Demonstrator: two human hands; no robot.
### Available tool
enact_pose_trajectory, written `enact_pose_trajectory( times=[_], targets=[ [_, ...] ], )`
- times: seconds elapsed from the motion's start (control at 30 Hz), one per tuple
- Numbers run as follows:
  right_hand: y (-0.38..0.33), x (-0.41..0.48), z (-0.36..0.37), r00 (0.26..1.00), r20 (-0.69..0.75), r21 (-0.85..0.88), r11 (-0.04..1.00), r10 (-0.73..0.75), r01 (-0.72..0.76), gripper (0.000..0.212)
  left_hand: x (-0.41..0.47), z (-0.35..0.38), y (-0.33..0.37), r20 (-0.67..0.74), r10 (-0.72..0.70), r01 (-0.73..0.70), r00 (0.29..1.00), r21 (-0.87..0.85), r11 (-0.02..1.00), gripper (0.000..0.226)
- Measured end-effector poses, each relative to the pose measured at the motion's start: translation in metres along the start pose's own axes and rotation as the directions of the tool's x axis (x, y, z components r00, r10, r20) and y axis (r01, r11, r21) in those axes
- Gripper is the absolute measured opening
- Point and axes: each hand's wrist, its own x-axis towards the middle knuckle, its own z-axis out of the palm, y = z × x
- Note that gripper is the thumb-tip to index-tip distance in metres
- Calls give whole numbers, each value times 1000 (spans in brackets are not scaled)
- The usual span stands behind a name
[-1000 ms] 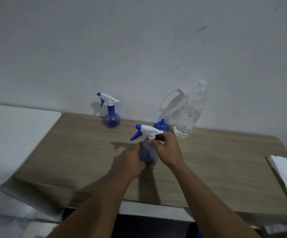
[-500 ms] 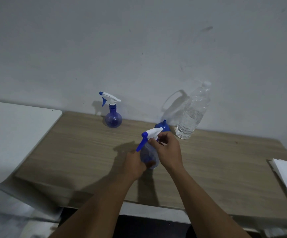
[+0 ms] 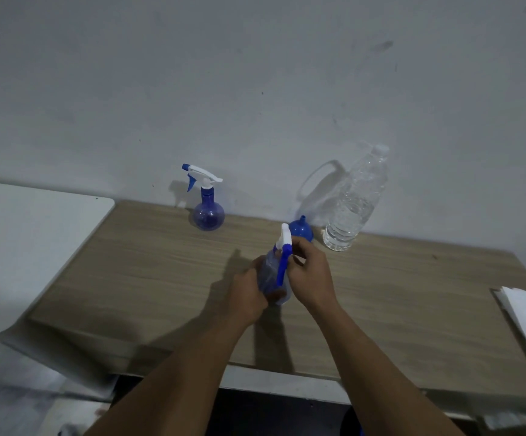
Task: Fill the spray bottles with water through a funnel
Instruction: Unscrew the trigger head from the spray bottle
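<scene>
Our left hand (image 3: pixel 247 294) grips the body of the near spray bottle (image 3: pixel 269 276). Our right hand (image 3: pixel 310 275) holds with curled fingers its white spray head (image 3: pixel 285 236).

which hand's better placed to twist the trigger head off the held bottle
Right: the right hand grips the white-and-blue trigger head at the neck, while the left hand holds the body of the translucent blue spray bottle steady.
</scene>
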Motion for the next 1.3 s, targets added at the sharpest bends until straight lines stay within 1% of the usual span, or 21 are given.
enact_pose_trajectory(
  times=[0.07, 0.13, 0.2, 0.27, 0.3, 0.37, 0.43, 0.5, 0.57, 0.63, 0.7, 0.77, 0.83, 0.87, 0.93, 1.0, 1.07, 1.13, 1.17, 1.23, 1.3],
  targets=[
    [1, -2, 1, 1000, -31, 12, 1000, 1, 0, 30, -3, -1, 4, -32, 7, -6, 999, 5, 1000, 59],
    [2, -4, 2, 998, -70, 18, 1000, 9, -8, 30, -5, -1, 7, -37, -30, 29, 999, -16, 999, 50],
    [5, -3, 2, 998, -57, 23, 1000, 5, -3, 28, -3, 1, 6, -15, -12, 12, 1000, -7, 1000, 56],
    [6, -4, 2, 1000, -10, 26, 1000, -8, 8, 32, -2, 1, 4, -6, 25, -25, 1000, 11, 1000, 63],
    [7, -4, 2, 1000, -5, 26, 1000, -12, 12, 34, -2, 2, 3, -7, 32, -32, 999, 15, 999, 63],
    [8, -4, 2, 999, -40, 47, 999, -1, 3, 35, -2, 1, 3, -31, 30, -29, 999, 13, 999, 61],
    [8, -3, 2, 998, -67, 57, 998, 10, -6, 31, -1, 1, 2, -54, 17, -17, 998, -4, 1000, 53],
    [9, -2, 1, 999, -36, 27, 1000, -3, 4, 25, -1, 0, 3, -50, 27, -26, 998, 34, 999, 52],
    [9, 0, 0, 1000, 10, 5, 1000, -13, 12, 26, -1, -1, 3, -33, 79, -75, 996, 100, 992, 62],
    [9, 0, -1, 999, 35, -8, 1000, -16, 17, 29, -1, -1, 2, -29, 87, -83, 996, 106, 991, 67],
    [9, 0, -2, 1000, 29, -9, 1000, -8, 9, 32, -1, 0, 2, -35, 45, -43, 998, 48, 998, 63],
    [9, 0, -3, 1000, 25, -15, 1000, -7, 7, 29, -1, 0, 4, -52, 34, -32, 998, 45, 998, 54],
    [9, 1, -4, 999, 52, -22, 1000, -17, 18, 27, -1, -1, 2, -71, 82, -75, 994, 104, 992, 51],
    [8, 1, -4, 998, 65, -24, 999, -21, 23, 28, -3, -2, 2, -81, 110, -101, 991, 112, 989, 55],
    [8, 0, -5, 998, 65, -11, 1000, -19, 20, 32, -2, -1, 1, -53, 106, -102, 993, 79, 992, 60],
    [8, -1, -5, 999, 36, 14, 1000, -2, 1, 34, 0, 1, 2, -50, 56, -55, 997, 19, 998, 60],
    [8, 0, -4, 999, 35, 8, 1000, -10, 9, 29, 2, 2, 0, -45, 46, -44, 998, 32, 999, 59],
    [8, 0, -2, 998, 58, 7, 1000, -30, 29, 29, 3, 1, -2, -58, 58, -61, 997, -51, 997, 51],
    [8, -1, -2, 997, 64, 9, 999, -36, 36, 31, 2, 1, -1, -47, 24, -31, 999, -157, 987, 45],
    [8, -4, -1, 998, 55, 26, 1000, -18, 17, 37, 5, 5, -5, -59, 43, -49, 997, -116, 992, 44],
    [8, -4, -1, 1000, 30, 40, 999, 6, -7, 36, 0, 4, -1, -72, 41, -53, 997, -168, 984, 49]
  ],
)
